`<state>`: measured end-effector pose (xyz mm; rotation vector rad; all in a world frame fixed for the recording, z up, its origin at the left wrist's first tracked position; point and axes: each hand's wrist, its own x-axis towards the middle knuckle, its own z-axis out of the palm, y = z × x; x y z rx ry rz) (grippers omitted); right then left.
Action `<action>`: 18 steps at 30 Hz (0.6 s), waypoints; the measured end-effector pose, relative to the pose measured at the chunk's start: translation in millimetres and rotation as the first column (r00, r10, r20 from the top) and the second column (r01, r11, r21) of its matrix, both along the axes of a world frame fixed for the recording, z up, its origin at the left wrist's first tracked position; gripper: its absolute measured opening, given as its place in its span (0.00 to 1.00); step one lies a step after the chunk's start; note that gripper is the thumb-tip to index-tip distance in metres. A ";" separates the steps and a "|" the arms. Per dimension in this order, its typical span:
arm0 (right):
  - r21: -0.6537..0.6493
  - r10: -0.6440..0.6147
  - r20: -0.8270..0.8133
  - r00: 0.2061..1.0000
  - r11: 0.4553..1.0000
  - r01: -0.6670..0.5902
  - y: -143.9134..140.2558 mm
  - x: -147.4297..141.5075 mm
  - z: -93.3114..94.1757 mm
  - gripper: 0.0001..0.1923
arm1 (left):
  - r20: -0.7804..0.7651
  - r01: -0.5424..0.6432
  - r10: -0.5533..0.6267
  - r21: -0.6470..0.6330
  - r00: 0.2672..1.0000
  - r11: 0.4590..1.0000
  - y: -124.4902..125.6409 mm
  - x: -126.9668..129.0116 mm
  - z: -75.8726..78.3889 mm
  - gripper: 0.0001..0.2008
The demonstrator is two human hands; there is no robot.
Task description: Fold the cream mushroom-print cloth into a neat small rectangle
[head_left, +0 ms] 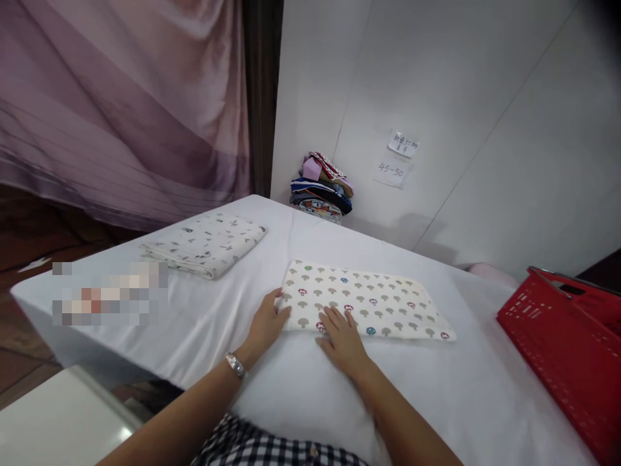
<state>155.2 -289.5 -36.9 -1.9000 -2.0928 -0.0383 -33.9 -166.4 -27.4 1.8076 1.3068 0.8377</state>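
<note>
A folded white cloth (359,301) printed with grey, red, blue and green mushrooms lies flat in front of me. My right hand (342,340) rests open on its near edge, left of the middle, with the fingers stretched out over the print. At the cloth's left edge is my left hand (266,320), its thumb and fingers apart and touching the border. Some of its fingertips are hard to make out. Farther left lies another folded white cloth (208,243) with a small dark print, apart from both hands.
Under the cloths is a table with a white cover (407,382). A red plastic basket (557,336) stands at the right. Folded fabrics (321,184) are stacked by the wall, below paper notes (391,171). A blurred patch (109,294) covers the table's left end.
</note>
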 end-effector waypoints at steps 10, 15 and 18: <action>0.053 0.105 0.017 0.994 0.993 -0.106 35.8 -44.9 7.8 0.28 | 0.094 0.023 -0.011 -0.120 0.996 0.993 12.6 -0.2 -5.0 0.26; 0.082 0.079 0.019 0.997 0.993 -0.080 48.6 -62.2 6.1 0.25 | 0.054 -0.018 0.025 -0.112 0.998 0.994 41.7 11.3 4.7 0.23; 0.097 0.076 0.008 0.997 0.992 -0.076 49.3 -63.2 3.7 0.22 | 0.057 -0.030 0.038 -0.133 0.998 0.991 66.8 28.1 14.7 0.23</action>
